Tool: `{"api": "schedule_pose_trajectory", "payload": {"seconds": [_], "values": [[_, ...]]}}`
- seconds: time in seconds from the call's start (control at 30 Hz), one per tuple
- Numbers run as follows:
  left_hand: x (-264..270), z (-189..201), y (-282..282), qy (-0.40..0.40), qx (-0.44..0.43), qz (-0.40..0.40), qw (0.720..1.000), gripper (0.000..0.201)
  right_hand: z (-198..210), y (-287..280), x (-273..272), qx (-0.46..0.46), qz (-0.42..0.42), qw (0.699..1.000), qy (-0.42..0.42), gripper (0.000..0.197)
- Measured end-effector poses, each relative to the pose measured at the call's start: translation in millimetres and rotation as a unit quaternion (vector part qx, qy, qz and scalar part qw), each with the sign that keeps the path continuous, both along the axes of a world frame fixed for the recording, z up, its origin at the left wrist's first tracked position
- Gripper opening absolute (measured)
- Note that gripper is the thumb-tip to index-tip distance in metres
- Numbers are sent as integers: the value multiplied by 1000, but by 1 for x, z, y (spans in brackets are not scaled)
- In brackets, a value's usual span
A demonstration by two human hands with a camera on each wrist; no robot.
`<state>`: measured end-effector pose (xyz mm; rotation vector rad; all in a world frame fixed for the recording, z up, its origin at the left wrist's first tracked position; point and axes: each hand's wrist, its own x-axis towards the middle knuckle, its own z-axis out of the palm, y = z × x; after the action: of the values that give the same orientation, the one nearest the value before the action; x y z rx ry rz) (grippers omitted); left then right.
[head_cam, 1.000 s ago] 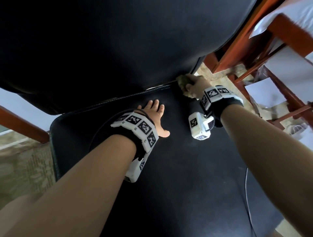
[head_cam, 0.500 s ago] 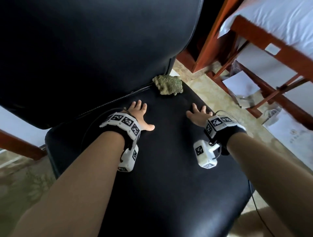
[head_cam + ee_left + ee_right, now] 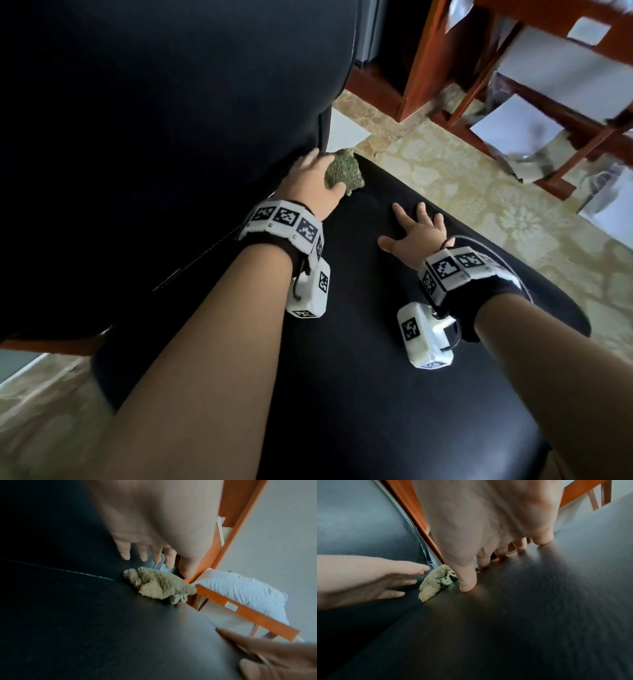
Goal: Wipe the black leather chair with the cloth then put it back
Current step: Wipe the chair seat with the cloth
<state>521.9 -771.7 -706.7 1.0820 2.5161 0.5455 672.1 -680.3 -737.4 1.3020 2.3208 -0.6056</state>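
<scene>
While the cloth (image 3: pixel 344 171) lies crumpled at the seat's back corner, at 12 o'clock against the backrest of the black leather chair (image 3: pixel 342 394), the left hand (image 3: pixel 310 183) reaches over it, fingers extended, grasping nothing; contact cannot be told. The right hand (image 3: pixel 416 229), at 2 o'clock, rests spread and released on the seat.

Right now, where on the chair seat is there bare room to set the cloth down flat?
The seat is bare leather from both wrists toward the front edge, and between the left hand and right hand. It is crowded at the back right corner, where the cloth sits bunched against the backrest with the left hand's fingers reaching over it.
</scene>
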Motion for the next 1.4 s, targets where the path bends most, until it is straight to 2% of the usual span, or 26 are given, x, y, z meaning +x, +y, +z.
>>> {"api": "schedule_pose_trajectory", "payload": {"seconds": [0.1,0.17,0.47,0.6,0.8,0.9,1.03,1.13,1.2,1.33,1.4], "values": [[-6,-10,11,47,-52,-73,995,59,2,-2,0,-5,-4,1000,6,71],[-9,-16,15,54,-72,-89,992,59,2,-5,2,-7,-4,1000,10,70],[-11,-31,20,69,-44,-73,994,43,-6,-12,3,14,-12,1000,18,67],[-17,-26,12,91,-67,-90,990,35,-6,-10,2,8,-17,1000,16,67],[-35,-21,-26,75,-89,-114,987,30,-6,-12,-1,8,-20,1000,11,68],[-38,-14,-38,41,-122,-141,982,35,-5,-12,-1,13,-18,1000,2,68],[-38,5,-18,13,-79,-156,985,59,-6,-11,-1,14,-16,1000,-2,67],[-37,6,3,17,-147,-183,972,74,-6,-11,0,18,-16,1000,-4,68],[-33,-3,15,7,-188,-177,966,70,-7,-11,0,16,-15,1000,-3,68],[-27,-18,32,-8,-193,-142,971,56,-10,-11,0,8,-18,1000,-6,68],[-27,-20,36,12,-203,-130,971,53,-10,-10,-1,4,-22,1000,-4,68]]}}
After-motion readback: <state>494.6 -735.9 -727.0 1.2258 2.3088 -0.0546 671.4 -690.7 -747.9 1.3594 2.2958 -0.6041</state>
